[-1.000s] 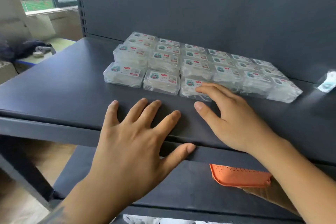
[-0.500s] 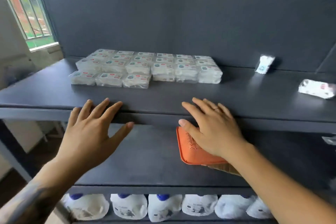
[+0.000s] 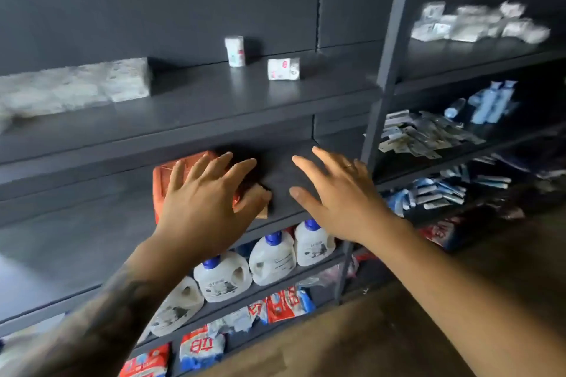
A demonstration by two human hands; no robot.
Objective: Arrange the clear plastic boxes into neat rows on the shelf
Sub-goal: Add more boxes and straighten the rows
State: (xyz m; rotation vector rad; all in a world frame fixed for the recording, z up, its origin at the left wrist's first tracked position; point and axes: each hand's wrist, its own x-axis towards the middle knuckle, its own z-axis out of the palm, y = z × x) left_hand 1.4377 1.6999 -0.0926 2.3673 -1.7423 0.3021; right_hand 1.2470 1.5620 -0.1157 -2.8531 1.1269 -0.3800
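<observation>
Dark grey metal shelving (image 3: 214, 107) fills the frame, backed by a matching dark panel, with a brown floor (image 3: 398, 330) showing at lower right. The clear plastic boxes (image 3: 73, 86) sit in a blurred block at the far left of the upper shelf, their rows pressed together and the right-hand end squared off. Well apart from them on the same shelf, 1 small white pack (image 3: 235, 51) stands upright near the back panel and another white pack (image 3: 283, 68) lies just to its right.

The left hand (image 3: 211, 202) is spread flat with fingers straight and holds nothing; it hovers in front of an orange basket (image 3: 162, 184) on the shelf below, though whether it touches the basket cannot be told. The right hand (image 3: 340, 196) is likewise spread and empty, fingers straight, a ring on 1 finger, held in front of the bare part of that lower shelf.

Beneath the hands, white jugs with blue caps (image 3: 275, 254) stand in a row, and red, white and blue bags (image 3: 288, 303) lie on the shelf under them. Past an upright post (image 3: 389, 40), a second bay holds more pale blurred packs (image 3: 477, 24) on its upper shelf, loose flat sachets (image 3: 428, 138) on the next, and blue and white tubes (image 3: 444, 190) lower down.
</observation>
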